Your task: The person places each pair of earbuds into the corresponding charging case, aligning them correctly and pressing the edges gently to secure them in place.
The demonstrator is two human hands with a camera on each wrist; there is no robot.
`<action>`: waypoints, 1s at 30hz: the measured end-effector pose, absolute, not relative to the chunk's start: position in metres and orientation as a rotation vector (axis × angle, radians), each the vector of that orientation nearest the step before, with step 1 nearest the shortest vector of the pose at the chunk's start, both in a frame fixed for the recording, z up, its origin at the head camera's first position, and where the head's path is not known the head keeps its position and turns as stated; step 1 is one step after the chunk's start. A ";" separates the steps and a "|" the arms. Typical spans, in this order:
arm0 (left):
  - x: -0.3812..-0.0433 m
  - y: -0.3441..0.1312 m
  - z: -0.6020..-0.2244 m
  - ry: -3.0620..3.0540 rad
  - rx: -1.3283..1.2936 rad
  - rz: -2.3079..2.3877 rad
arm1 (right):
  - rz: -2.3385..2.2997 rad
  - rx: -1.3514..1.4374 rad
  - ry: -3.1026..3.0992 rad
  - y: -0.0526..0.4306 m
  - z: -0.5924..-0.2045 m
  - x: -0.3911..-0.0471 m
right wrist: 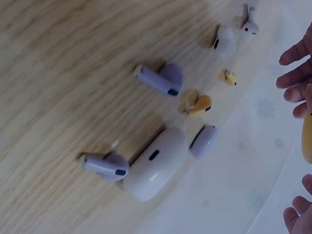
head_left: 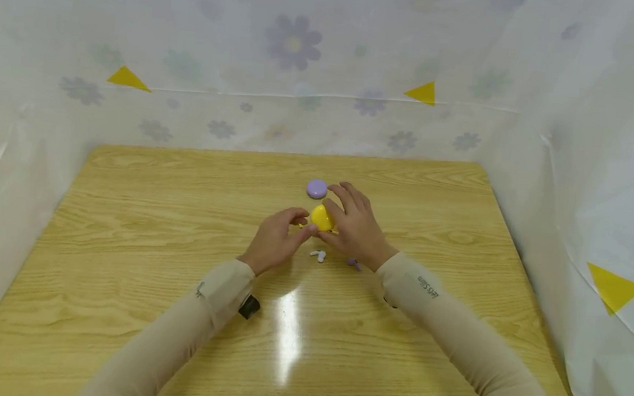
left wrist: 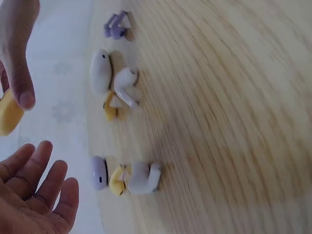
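Yellow earbud case (head_left: 322, 218) was raised off the wooden table (head_left: 124, 206), between the two hands. Thumb and fingers of the right hand (head_left: 355, 226) pinched it, the thumb lying on its near side in the left wrist view. The left hand (head_left: 275, 237) held its fingers loosely spread; its thumb seemed to touch the case, though the contact was hard to make out.

Below lay a purple earbud case (head_left: 316, 189) toward the far edge and a white earbud case (right wrist: 156, 163) that the right hand hid from the head camera. One purple earbud (right wrist: 107, 166) sat right beside the white case; the other lay nearer the yellow earbuds (right wrist: 199, 105). White earbuds (right wrist: 225, 40) were on the left side.

Beige sleeves (head_left: 452, 335) covered both forearms, the right one printed with dark lettering. A flower-patterned sheet (head_left: 323, 126) hung behind, marked with yellow triangles (head_left: 422, 93).
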State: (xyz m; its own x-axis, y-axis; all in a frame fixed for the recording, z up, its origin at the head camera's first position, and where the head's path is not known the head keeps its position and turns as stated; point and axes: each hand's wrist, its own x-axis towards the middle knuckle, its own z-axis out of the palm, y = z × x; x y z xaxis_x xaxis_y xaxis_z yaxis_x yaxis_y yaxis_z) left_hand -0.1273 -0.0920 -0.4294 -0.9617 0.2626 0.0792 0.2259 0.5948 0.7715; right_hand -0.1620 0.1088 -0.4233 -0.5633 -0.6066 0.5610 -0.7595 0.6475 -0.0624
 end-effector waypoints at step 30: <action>-0.122 -0.103 -0.436 2.719 0.197 1.509 | 0.893 1.106 -2.674 0.116 -0.409 -0.151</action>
